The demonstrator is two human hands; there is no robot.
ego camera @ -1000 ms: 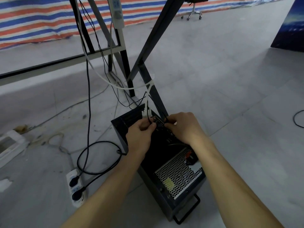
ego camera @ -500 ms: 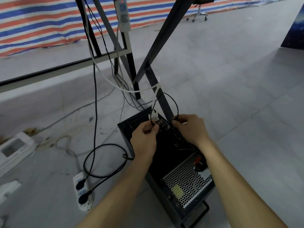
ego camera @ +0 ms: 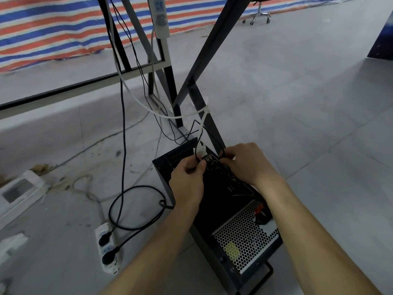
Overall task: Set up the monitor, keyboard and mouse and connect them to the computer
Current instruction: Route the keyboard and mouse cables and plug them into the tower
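Two hands worked at the rear panel of the computer (ego camera: 234, 209). The left hand (ego camera: 187, 179) pinched a thin black cable (ego camera: 198, 145) between thumb and forefinger, just beside a white plug (ego camera: 201, 150). The right hand (ego camera: 247, 165), fingers curled, pinched what seemed the same cable, which arched in a loop between them. The cable looked light and limp and would likely sag and twist if held far back. The best hold was therefore close to its plug end, which the fingers hid. The computer sat on the floor (ego camera: 297, 103) directly under both hands, near a dark counter leg (ego camera: 204, 60). It looked heavy and rigid enough to stay put under a push. A power strip (ego camera: 107, 250) lay well apart to the left.
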